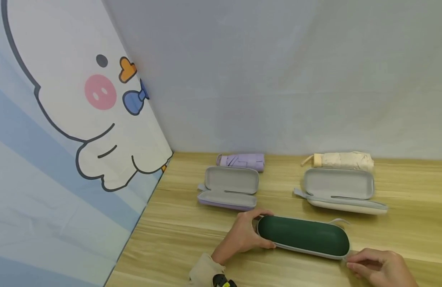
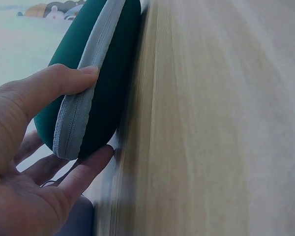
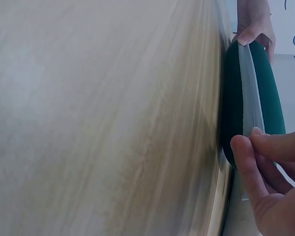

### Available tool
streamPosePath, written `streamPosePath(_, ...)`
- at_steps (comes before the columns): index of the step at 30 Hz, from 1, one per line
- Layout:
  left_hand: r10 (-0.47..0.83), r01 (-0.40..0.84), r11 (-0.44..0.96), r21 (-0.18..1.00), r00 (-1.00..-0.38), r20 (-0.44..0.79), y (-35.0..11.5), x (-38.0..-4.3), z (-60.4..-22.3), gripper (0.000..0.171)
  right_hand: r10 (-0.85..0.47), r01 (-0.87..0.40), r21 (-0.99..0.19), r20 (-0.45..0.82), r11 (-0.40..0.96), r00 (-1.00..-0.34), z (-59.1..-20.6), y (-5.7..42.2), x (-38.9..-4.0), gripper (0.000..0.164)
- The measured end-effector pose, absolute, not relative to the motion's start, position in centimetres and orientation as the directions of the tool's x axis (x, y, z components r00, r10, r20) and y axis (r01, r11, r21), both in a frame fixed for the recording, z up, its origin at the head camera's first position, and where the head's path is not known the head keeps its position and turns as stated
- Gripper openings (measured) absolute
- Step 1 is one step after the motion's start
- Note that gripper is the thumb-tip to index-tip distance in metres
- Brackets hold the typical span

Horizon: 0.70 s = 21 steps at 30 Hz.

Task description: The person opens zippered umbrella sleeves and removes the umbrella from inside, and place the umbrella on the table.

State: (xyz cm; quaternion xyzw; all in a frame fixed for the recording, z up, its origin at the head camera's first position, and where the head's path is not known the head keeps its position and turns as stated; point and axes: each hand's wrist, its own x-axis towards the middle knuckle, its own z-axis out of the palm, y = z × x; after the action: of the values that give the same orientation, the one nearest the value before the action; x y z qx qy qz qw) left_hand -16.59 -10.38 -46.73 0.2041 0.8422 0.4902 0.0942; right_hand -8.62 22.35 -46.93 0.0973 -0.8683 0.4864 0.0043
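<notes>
A dark green zippered case (image 1: 303, 236) with a grey zipper band lies closed on the wooden table. My left hand (image 1: 244, 235) grips its left end, the thumb on the near side and fingers round the far side. In the left wrist view that thumb presses on the grey zipper (image 2: 88, 83). At the case's near right corner my right hand (image 1: 382, 265) pinches the zipper's end between thumb and index finger. The pull itself is mostly hidden by the fingertips. A pale strap (image 1: 339, 221) sticks out behind the case.
Behind stand two open cases with grey linings, a purple one (image 1: 228, 202) on the left and a cream one (image 1: 344, 205) on the right. A folded purple umbrella (image 1: 246, 161) and a folded cream umbrella (image 1: 346, 160) lie behind them, near the grey backdrop (image 1: 278, 79).
</notes>
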Motion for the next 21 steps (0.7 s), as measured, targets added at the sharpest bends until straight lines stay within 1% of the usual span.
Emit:
streamPosePath(3, 0.432, 0.234, 0.427, 0.874, -0.901, 0.030, -10.4, -16.6, -46.7, 0.065, -0.175, -0.190, -0.847, 0.117, 0.497, -0.978, -47.0, 22.3, -8.5, 0.013)
streamPosePath(9, 0.434, 0.238, 0.416, 0.878, -0.900, 0.038, -10.3, -16.5, -46.7, 0.065, -0.208, -0.230, -0.860, 0.149, 0.456, -0.967, -47.1, 22.2, -8.4, 0.013)
streamPosePath(16, 0.437, 0.244, 0.410, 0.879, -0.898, 0.046, -10.3, -16.5, -46.8, 0.065, -0.183, -0.168, -0.875, 0.093, 0.453, -0.979, -46.9, 21.7, -8.2, 0.011)
streamPosePath(21, 0.435, 0.239, 0.416, 0.877, -0.899, 0.039, -10.3, -16.5, -46.7, 0.065, -0.169, -0.152, -0.881, 0.084, 0.447, -0.982, -46.9, 21.2, -8.0, 0.012)
